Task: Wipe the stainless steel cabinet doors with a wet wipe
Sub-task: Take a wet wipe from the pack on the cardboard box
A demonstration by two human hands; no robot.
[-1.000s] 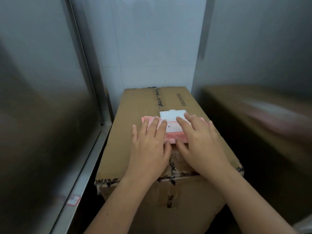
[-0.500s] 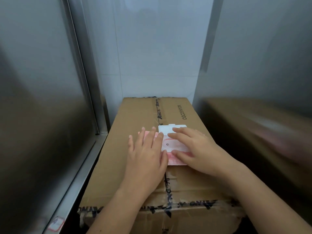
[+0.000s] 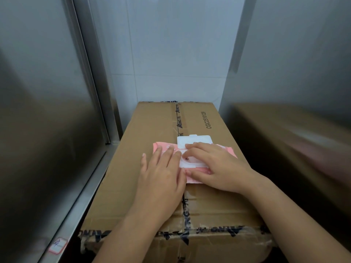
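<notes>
On the left stands a steel cabinet door [image 3: 38, 120], with a small red-edged sticker [image 3: 57, 244] on the ledge at its near foot. Just right of it, a taped cardboard box [image 3: 152, 126] fills the gap between the doors and runs back to the tiled wall [image 3: 180, 54]. A pink pack of wet wipes [image 3: 165, 146] lies flat on the box top, its white flip lid [image 3: 193, 141] folded back towards the far side.

The left hand [image 3: 161, 173] lies on the left half of the pack, fingers straight and flat, its grip loose around nothing. The right hand [image 3: 222, 168] covers the right half, with its fingers across the white opening and its thumb along the near edge. That grip is also relaxed, and I see no wipe pulled out. On the far right is a second steel cabinet door [image 3: 294, 63], which neither hand touches.
</notes>
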